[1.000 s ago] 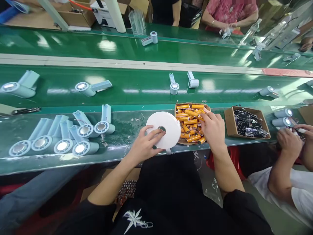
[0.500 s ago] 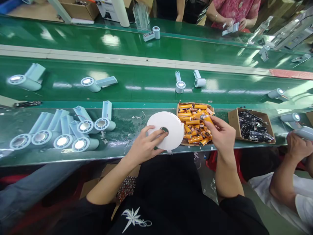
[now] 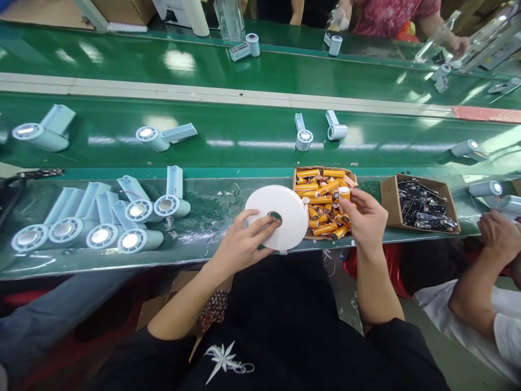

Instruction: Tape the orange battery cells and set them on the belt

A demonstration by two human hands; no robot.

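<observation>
A white round roll (image 3: pixel 290 212) with a small hole at its centre is gripped by my left hand (image 3: pixel 248 233), whose fingers lie over its left side and reach the hole. Beside it is a cardboard box (image 3: pixel 293 182) of orange cylindrical cells. Over the right side of this box, my right hand (image 3: pixel 365 217) pinches an orange cell (image 3: pixel 344 195) between thumb and fingers, its white end facing up. Several light-blue fan housings (image 3: pixel 140 240) stand in a group on the bench to the left.
To the right, a cardboard box (image 3: pixel 389 202) holds dark circuit boards. Light-blue housings (image 3: pixel 304 140) lie on the green belt (image 3: pixel 244 125) beyond. A co-worker's hand (image 3: pixel 499 233) holds a housing at far right; other people work across the belt.
My right hand has turned the orange cell so its white end points up, and has shifted slightly left. My left hand stays on the roll. Across the belt, a housing now lies near a person's hand.
</observation>
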